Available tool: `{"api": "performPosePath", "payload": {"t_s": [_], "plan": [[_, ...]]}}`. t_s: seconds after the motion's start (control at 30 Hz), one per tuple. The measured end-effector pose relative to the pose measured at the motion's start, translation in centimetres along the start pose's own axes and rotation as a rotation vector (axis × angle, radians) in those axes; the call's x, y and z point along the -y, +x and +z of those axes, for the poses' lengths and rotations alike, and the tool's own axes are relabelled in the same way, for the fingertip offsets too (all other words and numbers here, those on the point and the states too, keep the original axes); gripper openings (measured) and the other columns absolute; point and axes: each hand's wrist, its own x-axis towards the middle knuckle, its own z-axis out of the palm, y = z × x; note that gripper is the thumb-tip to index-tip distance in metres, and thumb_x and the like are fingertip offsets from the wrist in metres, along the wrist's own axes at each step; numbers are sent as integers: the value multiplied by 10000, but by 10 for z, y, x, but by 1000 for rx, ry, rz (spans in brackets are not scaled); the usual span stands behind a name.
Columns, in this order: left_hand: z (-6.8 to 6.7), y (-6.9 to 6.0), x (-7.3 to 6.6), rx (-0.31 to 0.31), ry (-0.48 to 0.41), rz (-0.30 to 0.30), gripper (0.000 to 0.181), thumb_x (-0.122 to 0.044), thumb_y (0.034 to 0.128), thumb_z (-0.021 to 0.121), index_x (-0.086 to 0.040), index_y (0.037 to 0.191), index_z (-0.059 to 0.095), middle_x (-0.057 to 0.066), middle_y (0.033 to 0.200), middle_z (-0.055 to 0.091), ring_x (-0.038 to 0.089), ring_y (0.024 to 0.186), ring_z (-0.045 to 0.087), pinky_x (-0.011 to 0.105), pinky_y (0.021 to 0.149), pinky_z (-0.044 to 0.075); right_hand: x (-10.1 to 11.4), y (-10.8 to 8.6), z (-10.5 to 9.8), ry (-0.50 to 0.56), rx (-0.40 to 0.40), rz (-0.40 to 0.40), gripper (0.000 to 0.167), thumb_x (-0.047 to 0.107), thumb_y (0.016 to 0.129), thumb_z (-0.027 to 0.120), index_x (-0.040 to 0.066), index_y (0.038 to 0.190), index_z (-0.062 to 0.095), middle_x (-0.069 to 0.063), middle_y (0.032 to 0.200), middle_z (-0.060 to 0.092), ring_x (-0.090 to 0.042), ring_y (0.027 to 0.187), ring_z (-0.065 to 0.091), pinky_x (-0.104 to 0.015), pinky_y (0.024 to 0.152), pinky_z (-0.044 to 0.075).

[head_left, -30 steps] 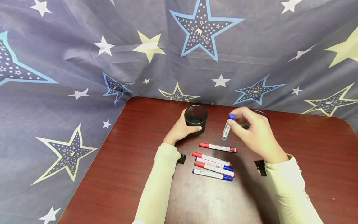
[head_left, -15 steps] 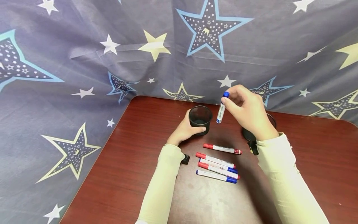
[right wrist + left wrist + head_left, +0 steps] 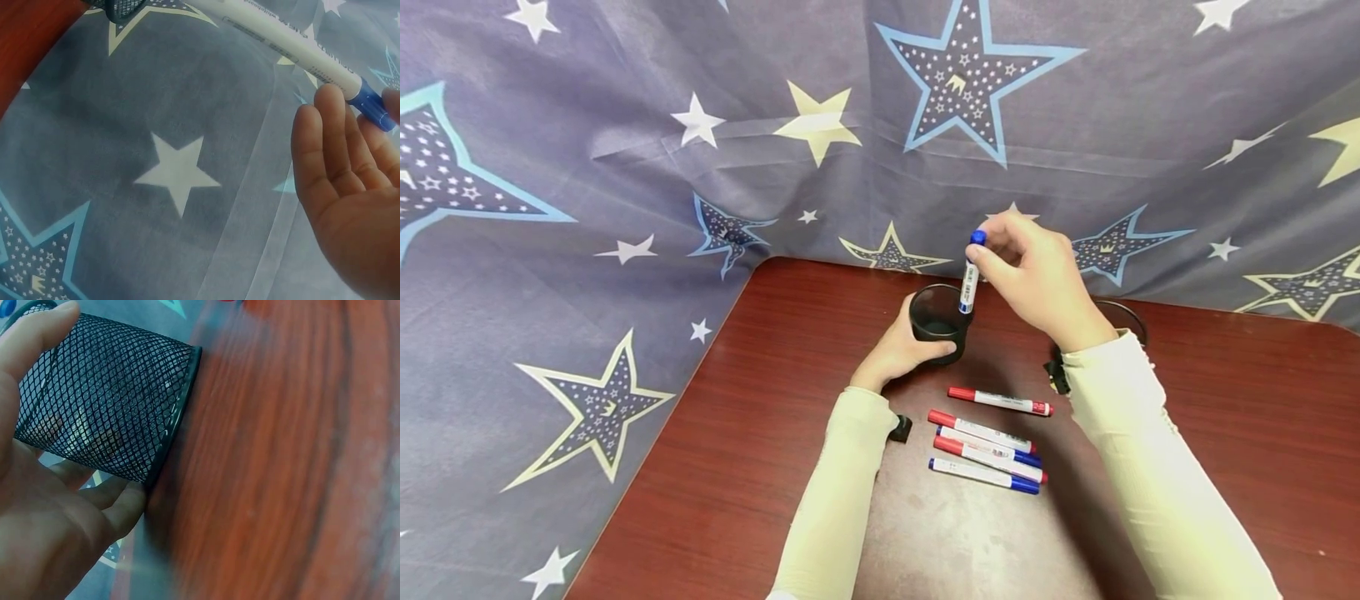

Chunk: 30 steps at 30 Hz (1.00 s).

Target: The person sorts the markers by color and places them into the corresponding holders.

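Cup point(image 3: 112, 394) is gripped by left hand point(image 3: 897, 350); right hand point(image 3: 1037, 279) pinches marker point(image 3: 969, 286) near it.

The mesh cup point(image 3: 106, 394) looks to be black metal wire, its open weave rough beside a smooth, faintly shiny rim. The blue-capped marker point(image 3: 300, 53) is smooth plastic, with fine print on its white barrel. The desk point(image 3: 715, 467) shows reddish wood grain under a glossy finish, with pale glare on the near side. Behind hangs creased, mostly matt printed cloth point(image 3: 737, 50); the sleeves point(image 3: 835, 492) are soft, matt fabric.
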Motion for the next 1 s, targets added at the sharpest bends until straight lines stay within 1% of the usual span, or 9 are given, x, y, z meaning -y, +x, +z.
{"api": "performPosePath", "payload": {"t_s": [0.2, 0.4, 0.5, 0.67, 0.83, 0.93, 1.0], "plan": [[-2, -1, -1, 2, 2, 2, 947, -191, 772, 887, -147, 1508, 293, 57, 1397, 518, 178, 1235, 525, 339, 1071, 380, 0, 7, 13, 32, 38, -4, 136, 158, 957, 724, 66, 1043, 671, -44, 953, 718, -164, 748, 627, -343, 717, 469], [-2, -1, -1, 18, -30, -5, 944, -179, 784, 874, -139, 1512, 275, 62, 1415, 495, 185, 1251, 516, 325, 1082, 366, 3, 10, 27, 37, 93, 8, 142, 169, 961, 721, 87, 1063, 668, -29, 969, 712, -168, 729, 614, -347, 700, 465], [-3, -1, -1, 29, -41, -11, 956, -179, 784, 873, -130, 1519, 264, 72, 1423, 485, 176, 1250, 510, 327, 1085, 361, 3, 9, 35, 53, 116, 10, 146, 155, 958, 722, 84, 1071, 664, -38, 968, 714, -193, 724, 614, -356, 683, 464], [-3, -2, -3, 41, -61, -22, 952, -173, 792, 865, -135, 1527, 261, 74, 1417, 487, 187, 1256, 505, 347, 1086, 365, 0, 8, 47, 63, 154, 15, 135, 131, 952, 718, 84, 1066, 664, -50, 972, 718, -205, 774, 642, -371, 722, 477], [-4, -3, -4, 43, -42, -24, 958, -205, 807, 857, -150, 1542, 245, 62, 1437, 474, 176, 1261, 501, 336, 1083, 369, -2, 8, 60, 74, 194, 13, 122, 113, 943, 722, 84, 1051, 674, -52, 952, 721, -184, 755, 632, -367, 712, 480], [-4, -2, -4, 48, -4, -14, 1014, -219, 817, 853, -174, 1579, 185, 32, 1473, 443, 145, 1275, 490, 308, 1088, 362, -4, 8, 67, 69, 211, 13, 126, 112, 939, 723, 79, 1053, 680, -54, 954, 725, -184, 762, 633, -365, 726, 488], [-4, -3, -3, 51, 20, -3, 1064, -223, 821, 852, -186, 1601, 129, 15, 1500, 414, 123, 1289, 477, 290, 1092, 353, -5, 8, 71, 62, 223, 18, 130, 118, 939, 721, 78, 1057, 683, -56, 959, 728, -187, 801, 650, -370, 762, 499]]}}
